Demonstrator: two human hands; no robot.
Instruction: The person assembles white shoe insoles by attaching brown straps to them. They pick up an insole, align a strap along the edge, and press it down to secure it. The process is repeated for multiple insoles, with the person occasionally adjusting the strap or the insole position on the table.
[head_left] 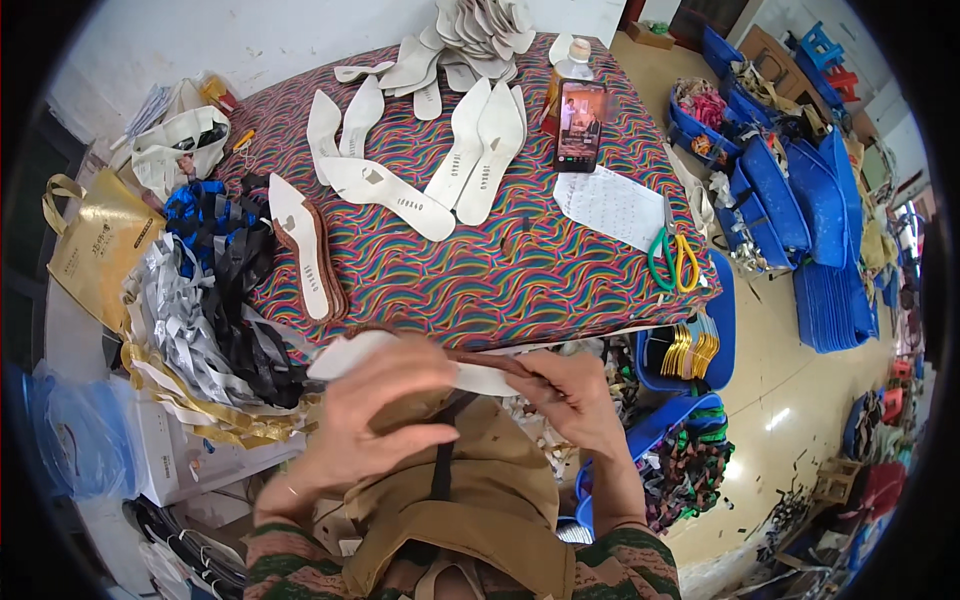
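Close in front of me, at the table's near edge, I have a white insole (486,379) with a brown edge. My right hand (572,395) pinches its right end. Over its left part curl the fingers of my left hand (390,400), whose thumb stands off from it; the fingertips are hidden. Just beyond my left hand lies a stack of brown-edged insoles (303,250), a white one on top. Several loose white insoles (400,200) rest flat farther back on the patterned cloth (440,295).
Insoles (470,40) heap at the wall. A phone (580,125) leans on a bottle (577,60), near a paper sheet (615,205) and scissors (672,262). Strap bundles (185,310) hang left, beside a gold bag (105,245). Blue bins (765,195) stand right.
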